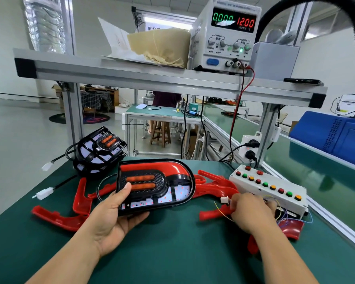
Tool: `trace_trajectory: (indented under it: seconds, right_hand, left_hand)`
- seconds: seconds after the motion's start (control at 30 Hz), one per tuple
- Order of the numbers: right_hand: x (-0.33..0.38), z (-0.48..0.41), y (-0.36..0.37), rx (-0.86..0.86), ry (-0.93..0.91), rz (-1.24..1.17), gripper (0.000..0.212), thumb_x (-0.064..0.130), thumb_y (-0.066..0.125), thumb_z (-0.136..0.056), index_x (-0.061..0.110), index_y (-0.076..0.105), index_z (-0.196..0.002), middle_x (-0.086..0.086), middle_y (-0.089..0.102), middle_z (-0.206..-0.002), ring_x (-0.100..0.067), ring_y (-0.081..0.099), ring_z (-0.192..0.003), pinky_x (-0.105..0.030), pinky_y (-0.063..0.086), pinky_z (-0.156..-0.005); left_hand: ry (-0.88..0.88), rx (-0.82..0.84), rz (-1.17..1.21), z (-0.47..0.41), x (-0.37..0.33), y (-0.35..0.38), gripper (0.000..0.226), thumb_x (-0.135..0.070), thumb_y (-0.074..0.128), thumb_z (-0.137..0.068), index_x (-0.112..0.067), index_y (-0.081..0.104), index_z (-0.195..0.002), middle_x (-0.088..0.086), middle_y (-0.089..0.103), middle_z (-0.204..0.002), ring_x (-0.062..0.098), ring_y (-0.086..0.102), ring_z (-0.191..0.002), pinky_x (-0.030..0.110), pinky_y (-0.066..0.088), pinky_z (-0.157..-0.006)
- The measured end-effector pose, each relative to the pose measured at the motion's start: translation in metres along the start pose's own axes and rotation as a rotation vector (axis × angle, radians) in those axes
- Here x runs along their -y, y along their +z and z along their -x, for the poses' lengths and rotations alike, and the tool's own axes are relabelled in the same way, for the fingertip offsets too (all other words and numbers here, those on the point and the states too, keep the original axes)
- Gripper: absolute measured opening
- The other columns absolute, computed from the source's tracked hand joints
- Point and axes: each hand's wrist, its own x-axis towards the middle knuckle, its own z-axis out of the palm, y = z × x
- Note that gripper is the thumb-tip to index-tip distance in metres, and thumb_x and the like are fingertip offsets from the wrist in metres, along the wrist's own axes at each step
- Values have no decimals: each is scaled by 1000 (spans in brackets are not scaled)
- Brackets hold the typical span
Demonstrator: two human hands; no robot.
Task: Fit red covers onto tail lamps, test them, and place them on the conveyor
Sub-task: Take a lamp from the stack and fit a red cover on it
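Head view: at 7 o'clock, the fingers of my left hand grasp the tail lamp, red cover fitted; at 4 o'clock, my right hand pinches a white connector; at 1 o'clock, far, the power supply.

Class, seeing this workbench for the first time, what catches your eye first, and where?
The red-and-black tail lamp in the left hand, centre, stands out, with loose red covers on the green mat around it. The right hand pinches a white plug by the button box. Above, the power supply glows on the shelf.
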Motion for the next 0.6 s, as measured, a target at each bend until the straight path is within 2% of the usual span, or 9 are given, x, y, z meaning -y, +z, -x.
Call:
trace_trajectory:
  seconds: [0.07, 0.13, 0.23, 0.3, 0.4, 0.47, 0.53, 0.6]
  right_hand:
    - [1, 2, -7, -31, -59, -9, 16, 24, 52, -84, 34, 58, -96, 6, 59, -106, -21, 51, -111, -39, 30, -88]
    - [-2, 0, -13, -83, -122, -40, 4, 34, 54, -86, 33, 50, -85, 10, 58, -95, -20, 55, -100, -38, 33, -88]
    - [-6, -2, -14, -133, -199, -106, 15, 42, 47, -93, 33, 38, -86, 14, 53, -80, -16, 51, -80, -40, 35, -85]
    - [-4, -2, -12, -101, -263, -287, 18, 38, 44, -98, 33, 34, -84, 12, 51, -75, -17, 51, -72, -38, 43, -75]
    - [2, -2, -8, -173, -291, -533, 3, 36, 42, -101, 34, 42, -99, 5, 54, -82, -9, 52, -68, -34, 43, -64]
    - [4, -3, -3, -270, -247, -580, 16, 41, 49, -97, 33, 52, -111, 5, 48, -92, -4, 48, -73, -29, 37, -70]
    - [4, -3, -2, -364, -223, -600, 22, 41, 65, -89, 29, 65, -107, 4, 46, -97, -9, 47, -78, -23, 34, -77]
    - [3, -2, -7, -446, -194, -652, 20, 43, 75, -80, 28, 69, -92, 7, 54, -92, -11, 50, -79, -21, 34, -73]
  left_hand:
    - [5, 3, 6, 0, 0, 0, 38, -30, 65, -75, -7, 70, -105, 17, 75, -98, 26, 75, -76, 35, 60, -54]
    - [16, 1, 16, 0, -1, 1, 39, -31, 65, -75, -6, 69, -104, 17, 75, -96, 26, 75, -75, 35, 60, -54]
    - [27, -8, 27, -1, -1, 1, 41, -31, 65, -75, -7, 68, -107, 17, 76, -96, 25, 75, -75, 34, 60, -55]
    - [31, -13, 38, -1, 0, 1, 43, -31, 65, -75, -7, 67, -110, 17, 75, -98, 25, 75, -76, 34, 60, -55]
    - [29, -10, 51, -2, 1, 1, 42, -31, 65, -75, -7, 67, -110, 16, 76, -96, 25, 75, -75, 34, 60, -55]
    - [29, -10, 53, -2, 2, 1, 43, -30, 65, -75, -7, 67, -111, 16, 76, -95, 25, 75, -75, 34, 60, -54]
    - [33, -14, 47, -2, 2, 0, 44, -30, 64, -77, -9, 65, -115, 15, 76, -97, 25, 75, -76, 33, 59, -54]
    - [40, -21, 46, -3, 2, 0, 43, -28, 63, -82, -9, 63, -121, 14, 76, -100, 24, 75, -78, 33, 59, -55]
